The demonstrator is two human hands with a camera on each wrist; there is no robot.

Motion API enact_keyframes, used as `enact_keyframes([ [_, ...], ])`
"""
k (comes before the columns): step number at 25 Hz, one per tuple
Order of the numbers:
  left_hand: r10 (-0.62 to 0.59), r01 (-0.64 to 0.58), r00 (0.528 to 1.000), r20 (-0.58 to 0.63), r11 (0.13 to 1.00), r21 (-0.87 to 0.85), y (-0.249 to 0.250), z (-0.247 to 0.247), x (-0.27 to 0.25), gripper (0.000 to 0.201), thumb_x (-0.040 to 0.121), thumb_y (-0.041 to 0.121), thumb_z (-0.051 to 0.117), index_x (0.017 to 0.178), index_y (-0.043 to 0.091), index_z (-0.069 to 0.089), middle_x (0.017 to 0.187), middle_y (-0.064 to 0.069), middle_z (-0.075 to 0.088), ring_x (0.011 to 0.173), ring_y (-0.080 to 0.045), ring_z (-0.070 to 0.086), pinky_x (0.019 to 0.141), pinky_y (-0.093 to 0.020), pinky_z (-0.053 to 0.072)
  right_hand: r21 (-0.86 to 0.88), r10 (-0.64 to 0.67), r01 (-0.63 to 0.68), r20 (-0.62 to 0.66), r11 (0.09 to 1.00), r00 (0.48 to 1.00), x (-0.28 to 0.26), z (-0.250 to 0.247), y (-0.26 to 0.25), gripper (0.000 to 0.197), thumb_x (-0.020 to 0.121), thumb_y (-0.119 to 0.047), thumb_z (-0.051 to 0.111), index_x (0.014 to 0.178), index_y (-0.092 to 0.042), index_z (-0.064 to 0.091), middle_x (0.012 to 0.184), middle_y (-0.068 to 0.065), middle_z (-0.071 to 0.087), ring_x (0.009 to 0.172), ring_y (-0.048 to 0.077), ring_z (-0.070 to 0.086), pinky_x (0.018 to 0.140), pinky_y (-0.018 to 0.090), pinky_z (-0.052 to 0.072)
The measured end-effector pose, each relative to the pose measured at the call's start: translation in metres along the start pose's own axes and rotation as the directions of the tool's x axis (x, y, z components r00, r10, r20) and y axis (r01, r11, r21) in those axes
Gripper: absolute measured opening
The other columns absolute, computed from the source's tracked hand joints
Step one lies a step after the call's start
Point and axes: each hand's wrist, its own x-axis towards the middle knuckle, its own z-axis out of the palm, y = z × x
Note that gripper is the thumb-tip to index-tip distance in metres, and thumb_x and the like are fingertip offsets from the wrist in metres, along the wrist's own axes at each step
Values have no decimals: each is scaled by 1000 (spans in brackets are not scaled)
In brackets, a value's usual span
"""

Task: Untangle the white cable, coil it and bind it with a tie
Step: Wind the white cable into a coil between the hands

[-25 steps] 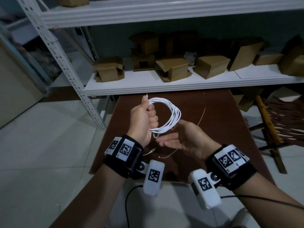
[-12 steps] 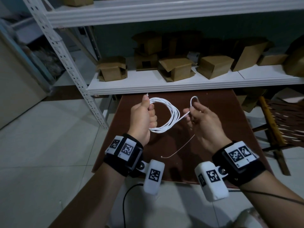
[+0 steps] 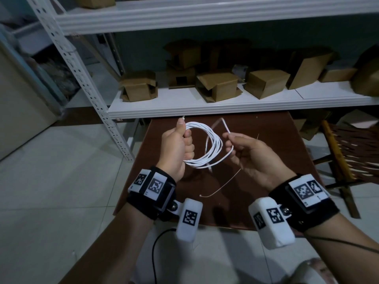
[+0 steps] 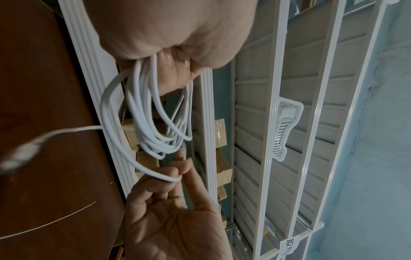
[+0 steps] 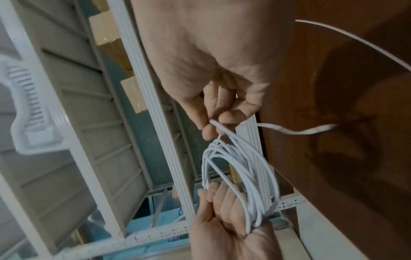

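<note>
The white cable (image 3: 214, 143) is wound into a coil of several loops, held above the brown table (image 3: 272, 181). My left hand (image 3: 178, 146) grips the coil's left side in a fist, thumb on top. My right hand (image 3: 250, 156) is just right of the coil and pinches the cable's loose tail (image 3: 228, 131) between thumb and forefinger; the tail's free end is blurred above. The left wrist view shows the coil (image 4: 155, 123) hanging from my left hand (image 4: 169, 35). In the right wrist view my fingertips (image 5: 210, 130) pinch the cable. A thin tie wire (image 3: 222, 186) lies on the table.
A white metal shelf (image 3: 225, 108) with several cardboard boxes (image 3: 217, 86) stands right behind the table. Its perforated post (image 3: 98, 103) is at the left. A wooden chair (image 3: 348, 152) stands at the right. Pale tiled floor (image 3: 61, 181) surrounds the table.
My right hand rose from under the coil, where it lay palm up, took the loose tail in a pinch and brought it up beside the coil's right side. The left hand kept its grip.
</note>
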Motion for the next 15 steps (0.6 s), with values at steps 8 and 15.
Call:
enact_keyframes([
  [8,-88,72,989,123,989,129,-6,6,-6,46,110,43,43,71,19,42,56,6,25,38,-4,19,33,-16,15,-196,-290,281,-16,939,957,-2,3,4,22,97,-9,69,115,3,73,96,7,77,64,8,61,55,16,45],
  [15,-160,131,962,222,982,140,-5,10,-12,47,111,42,40,71,18,42,53,8,27,37,-2,19,31,-16,15,-137,-160,165,51,977,986,-1,3,12,26,101,-8,62,121,9,66,82,9,74,67,15,70,62,25,59],
])
